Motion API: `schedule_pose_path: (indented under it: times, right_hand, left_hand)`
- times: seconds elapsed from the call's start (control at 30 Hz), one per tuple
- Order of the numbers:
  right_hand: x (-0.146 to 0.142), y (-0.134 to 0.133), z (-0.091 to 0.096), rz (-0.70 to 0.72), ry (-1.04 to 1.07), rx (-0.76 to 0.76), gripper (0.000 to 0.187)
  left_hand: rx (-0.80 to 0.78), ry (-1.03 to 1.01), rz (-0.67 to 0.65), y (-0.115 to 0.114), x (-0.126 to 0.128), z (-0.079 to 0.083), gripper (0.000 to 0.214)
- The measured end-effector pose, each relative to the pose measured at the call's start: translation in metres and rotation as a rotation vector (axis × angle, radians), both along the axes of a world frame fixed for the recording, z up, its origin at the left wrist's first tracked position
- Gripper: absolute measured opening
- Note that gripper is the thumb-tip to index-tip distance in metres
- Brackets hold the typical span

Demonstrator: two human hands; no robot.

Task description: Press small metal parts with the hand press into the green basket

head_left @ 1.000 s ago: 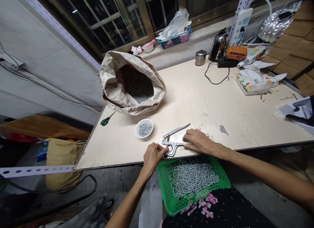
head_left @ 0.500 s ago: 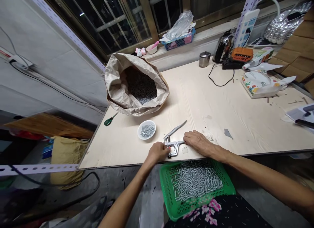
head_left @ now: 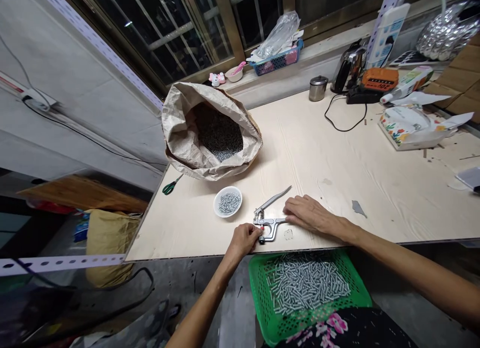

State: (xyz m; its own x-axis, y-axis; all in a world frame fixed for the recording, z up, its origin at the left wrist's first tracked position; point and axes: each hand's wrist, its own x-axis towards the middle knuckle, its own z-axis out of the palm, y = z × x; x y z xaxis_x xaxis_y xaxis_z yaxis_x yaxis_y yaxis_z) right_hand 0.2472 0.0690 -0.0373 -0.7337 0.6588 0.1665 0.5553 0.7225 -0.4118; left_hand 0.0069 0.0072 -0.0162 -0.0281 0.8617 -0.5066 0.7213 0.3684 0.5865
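A metal hand press tool [head_left: 267,218] lies near the front edge of the pale wooden table [head_left: 337,158], its upper lever raised toward the back. My left hand [head_left: 243,239] is pinched at the tool's jaw, fingers closed on something too small to make out. My right hand [head_left: 305,213] lies over the tool's lower handle and grips it. A small white bowl [head_left: 228,202] of metal pins sits just left of the tool. On my lap below the table edge rests a green basket [head_left: 305,293] full of similar metal pins.
A large brown paper sack [head_left: 210,133] of metal pieces stands at the back left, green-handled scissors [head_left: 171,185] beside it. A kettle [head_left: 350,63], a steel cup [head_left: 318,88], a black cord [head_left: 343,120] and a tissue pack [head_left: 410,125] occupy the far right.
My left hand has stayed pinched at the tool's jaw and my right hand on its handle. The view has shifted slightly, so everything sits a little further right.
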Motion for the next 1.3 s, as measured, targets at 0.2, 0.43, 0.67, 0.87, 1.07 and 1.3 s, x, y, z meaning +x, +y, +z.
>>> schedule_pose_path:
  times: [0.2, 0.43, 0.67, 0.87, 1.07, 1.3]
  right_hand:
    - [-0.008, 0.028, -0.003, -0.111, -0.093, 0.180, 0.031]
    - [-0.011, 0.037, -0.021, -0.135, -0.080, 0.193, 0.026]
    - [-0.014, 0.032, -0.033, -0.172, -0.030, 0.243, 0.026]
    - [-0.018, 0.029, -0.038, -0.208, -0.004, 0.329, 0.028]
    - [-0.018, 0.031, -0.037, -0.202, -0.016, 0.306, 0.028]
    - [-0.018, 0.032, -0.039, -0.206, -0.019, 0.261, 0.026]
  left_hand:
    - [0.345, 0.441, -0.198, -0.016, 0.004, 0.004, 0.024]
    - [0.506, 0.516, -0.440, -0.066, 0.038, 0.025, 0.026]
    - [0.535, 0.735, -0.166, -0.001, -0.002, 0.041, 0.028]
    - [0.307, 0.833, -0.139, 0.068, -0.048, 0.028, 0.026]
    - [0.315, 0.804, -0.111, 0.073, -0.046, 0.015, 0.024]
    - [0.360, 0.707, -0.012, 0.073, -0.053, 0.021, 0.025]
